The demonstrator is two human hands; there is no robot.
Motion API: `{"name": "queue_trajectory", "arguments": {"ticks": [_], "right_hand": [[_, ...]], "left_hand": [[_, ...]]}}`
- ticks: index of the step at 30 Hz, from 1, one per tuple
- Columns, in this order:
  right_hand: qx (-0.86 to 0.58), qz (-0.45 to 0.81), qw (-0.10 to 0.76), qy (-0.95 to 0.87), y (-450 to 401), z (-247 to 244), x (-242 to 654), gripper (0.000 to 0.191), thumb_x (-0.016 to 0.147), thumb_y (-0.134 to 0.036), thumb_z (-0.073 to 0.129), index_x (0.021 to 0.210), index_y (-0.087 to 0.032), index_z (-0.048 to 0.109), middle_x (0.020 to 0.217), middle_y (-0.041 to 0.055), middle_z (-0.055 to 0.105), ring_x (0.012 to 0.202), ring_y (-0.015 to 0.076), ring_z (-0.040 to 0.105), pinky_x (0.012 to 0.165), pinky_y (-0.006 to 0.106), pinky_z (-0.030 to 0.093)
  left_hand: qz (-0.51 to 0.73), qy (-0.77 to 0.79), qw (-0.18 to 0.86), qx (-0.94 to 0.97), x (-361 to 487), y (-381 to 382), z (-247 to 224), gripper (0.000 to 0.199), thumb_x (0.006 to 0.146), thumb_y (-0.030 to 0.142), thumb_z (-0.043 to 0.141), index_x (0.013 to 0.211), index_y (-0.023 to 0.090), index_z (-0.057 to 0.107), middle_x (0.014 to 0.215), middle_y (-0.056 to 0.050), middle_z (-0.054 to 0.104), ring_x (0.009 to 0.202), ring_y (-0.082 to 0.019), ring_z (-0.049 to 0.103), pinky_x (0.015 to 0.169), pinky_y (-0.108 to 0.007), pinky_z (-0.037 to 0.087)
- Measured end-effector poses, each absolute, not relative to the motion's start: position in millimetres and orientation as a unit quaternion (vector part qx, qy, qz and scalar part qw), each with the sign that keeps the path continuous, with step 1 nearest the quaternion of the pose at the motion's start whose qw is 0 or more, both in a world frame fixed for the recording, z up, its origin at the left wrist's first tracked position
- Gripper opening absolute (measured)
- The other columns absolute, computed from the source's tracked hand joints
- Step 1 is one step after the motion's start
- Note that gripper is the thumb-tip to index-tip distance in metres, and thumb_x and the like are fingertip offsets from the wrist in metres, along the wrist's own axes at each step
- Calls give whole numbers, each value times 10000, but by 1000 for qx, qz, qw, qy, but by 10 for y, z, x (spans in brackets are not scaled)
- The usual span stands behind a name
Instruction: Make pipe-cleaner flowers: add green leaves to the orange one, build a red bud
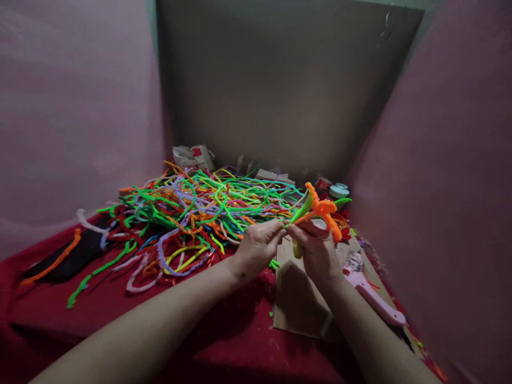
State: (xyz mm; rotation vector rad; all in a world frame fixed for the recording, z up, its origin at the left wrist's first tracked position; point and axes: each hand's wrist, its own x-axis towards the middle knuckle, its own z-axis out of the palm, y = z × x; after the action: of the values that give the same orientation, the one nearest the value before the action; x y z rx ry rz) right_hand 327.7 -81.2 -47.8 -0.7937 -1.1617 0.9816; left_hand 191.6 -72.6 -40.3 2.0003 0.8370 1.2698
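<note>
Its base hidden by the grip, one orange-and-green fuzzy pipe-cleaner flower (323, 207) is apparently pinched by left hand (258, 245) and right hand (320, 253) near one brown cardboard sheet (294, 298); multicoloured fuzzy pipe cleaners (208, 200), left, overlap uncountably.

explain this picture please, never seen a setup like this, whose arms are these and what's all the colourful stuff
There's no machine here: these are a person's own bare arms, seen by a camera worn on their head, looking forward and down. The left hand and right hand meet in front, fingers pinching an orange-and-green flower shape. Spread over the red cloth is a tangled heap of fuzzy coloured strips. A piece of cardboard lies below the right hand, and a pink tool beside the right forearm.
</note>
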Motion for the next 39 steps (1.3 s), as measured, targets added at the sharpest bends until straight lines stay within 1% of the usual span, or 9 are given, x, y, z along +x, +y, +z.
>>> {"name": "queue_trajectory", "arguments": {"ticks": [4,8,15,18,20,23,27,29,39], "right_hand": [[-377,436,614,-539,-856,-427,3278,108,676,-264,708,772,-238,749,673,-4,643,663,150,556,663,284,446],[-337,490,610,-524,-845,-390,3336,106,645,-254,718,741,-228,753,612,-7,621,613,141,546,652,290,442],[-327,597,549,-485,-829,-395,3424,154,562,-305,756,694,-227,752,546,-7,605,501,124,514,509,265,397],[-330,573,571,-487,-849,-421,3401,96,582,-301,751,630,-220,733,520,-9,596,473,120,496,511,273,395],[-331,545,593,-492,-851,-443,3381,77,619,-290,730,638,-215,728,515,-9,595,479,127,498,533,285,401],[-339,506,628,-485,-835,-488,3363,53,651,-277,712,651,-225,720,566,-18,607,523,129,501,577,285,401],[-357,466,649,-484,-819,-551,3359,57,648,-268,730,620,-226,703,617,-24,605,614,138,507,651,281,397],[-370,455,638,-499,-821,-559,3369,58,655,-282,725,660,-225,715,638,-21,611,650,148,513,669,284,396],[-366,493,609,-502,-823,-483,3441,104,603,-235,746,705,-217,742,643,-13,631,636,126,529,626,254,402]], "left_hand": [[438,318,518,662,1928,-728,-351,270,844,295,484,612,156,495,492,56,461,373,-44,396,393,-174,301],[414,271,622,607,1927,-722,-326,287,804,324,566,601,129,512,497,41,523,338,-22,404,363,-152,258],[326,159,798,481,1948,-684,-449,268,722,363,667,712,112,573,453,56,486,267,-4,257,298,-154,188],[308,154,799,493,1949,-671,-444,290,719,392,659,727,121,558,447,56,478,265,-13,258,301,-161,187],[321,190,742,557,1947,-670,-429,273,776,394,591,743,125,560,507,29,520,313,-38,366,345,-173,269],[388,284,539,691,1948,-689,-433,189,800,333,563,788,145,583,586,14,546,478,-86,504,492,-207,379],[463,326,301,768,1956,-713,-503,134,811,260,531,724,170,577,608,25,507,566,-90,469,593,-222,368],[460,336,318,758,1967,-710,-520,181,837,255,483,695,168,555,589,33,481,542,-83,444,565,-215,355],[405,273,669,560,1997,-688,-393,254,771,305,605,632,152,456,467,88,368,360,-11,219,372,-158,155]]}}
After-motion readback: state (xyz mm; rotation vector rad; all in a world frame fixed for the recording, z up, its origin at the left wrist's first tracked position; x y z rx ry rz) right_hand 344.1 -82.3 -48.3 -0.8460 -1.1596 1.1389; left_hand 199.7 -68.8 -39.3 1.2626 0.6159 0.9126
